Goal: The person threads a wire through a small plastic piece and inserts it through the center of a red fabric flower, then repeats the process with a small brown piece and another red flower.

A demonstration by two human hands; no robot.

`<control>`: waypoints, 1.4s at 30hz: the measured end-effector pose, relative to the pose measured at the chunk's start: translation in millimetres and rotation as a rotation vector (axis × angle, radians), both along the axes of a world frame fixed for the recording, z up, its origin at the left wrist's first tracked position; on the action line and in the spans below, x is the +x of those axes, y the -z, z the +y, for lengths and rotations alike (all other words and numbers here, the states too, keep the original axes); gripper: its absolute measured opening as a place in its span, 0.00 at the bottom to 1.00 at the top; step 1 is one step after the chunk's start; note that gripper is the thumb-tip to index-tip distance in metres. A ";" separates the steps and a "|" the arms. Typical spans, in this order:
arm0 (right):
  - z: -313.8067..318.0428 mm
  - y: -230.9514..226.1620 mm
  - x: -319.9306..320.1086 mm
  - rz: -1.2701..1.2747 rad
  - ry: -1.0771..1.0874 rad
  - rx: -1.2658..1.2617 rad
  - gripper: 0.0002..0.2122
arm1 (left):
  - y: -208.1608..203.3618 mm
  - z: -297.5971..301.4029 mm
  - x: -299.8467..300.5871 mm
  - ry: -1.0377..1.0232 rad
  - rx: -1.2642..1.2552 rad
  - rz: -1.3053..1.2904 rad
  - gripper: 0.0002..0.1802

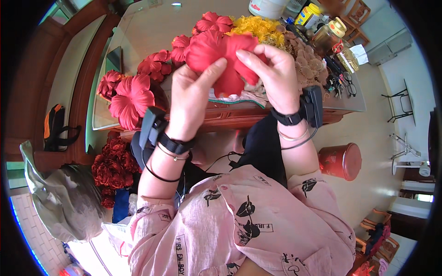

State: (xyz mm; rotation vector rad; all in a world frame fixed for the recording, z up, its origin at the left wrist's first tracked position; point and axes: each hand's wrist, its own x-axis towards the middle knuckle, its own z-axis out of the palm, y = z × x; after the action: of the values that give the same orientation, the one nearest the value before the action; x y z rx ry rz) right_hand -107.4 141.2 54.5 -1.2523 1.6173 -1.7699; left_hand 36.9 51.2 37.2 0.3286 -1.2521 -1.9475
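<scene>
Both my hands hold a red artificial flower (205, 51) with broad, soft petals above the near edge of the table. My left hand (189, 99) pinches its left side, the thumb lying on a petal near the centre. With thumb and fingers, my right hand (278, 76) grips a petal on the right. The fingertips behind the petals are partly hidden. Left of my hands, a large red flower (131, 102) rests at the table's edge, with more red flowers (154, 65) behind it. Yellow flowers (260, 30) are heaped just beyond my hands, beside brownish spiky flower pieces (309, 65).
A glass-topped wooden table (133, 37) stands before me. Jars (329, 34), a yellow tub (308, 16) and eyeglasses (351, 87) crowd its right side. A red bucket (340, 161) stands on the floor at right; dark red flowers (116, 163) lie low at left.
</scene>
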 end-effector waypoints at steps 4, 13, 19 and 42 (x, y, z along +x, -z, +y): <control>-22.0 -8.7 -9.5 0.129 0.039 -0.034 0.06 | -12.2 -26.6 -4.1 -0.001 -0.018 -0.062 0.07; -49.9 -2.9 -24.1 0.138 0.045 -0.011 0.07 | -12.4 -53.2 -14.1 0.051 -0.022 -0.123 0.09; -53.0 1.8 -27.5 0.128 0.036 -0.006 0.07 | -10.4 -54.5 -16.4 0.055 -0.002 -0.135 0.08; -58.6 -0.9 -30.2 0.198 0.076 0.009 0.09 | -8.2 -59.9 -20.0 0.031 0.035 -0.133 0.10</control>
State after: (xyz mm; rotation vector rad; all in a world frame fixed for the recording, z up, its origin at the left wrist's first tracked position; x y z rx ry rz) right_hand -137.6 82.6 55.4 -1.4181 1.8014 -1.7261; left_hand 17.0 -8.7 45.3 0.4659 -1.3155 -2.0039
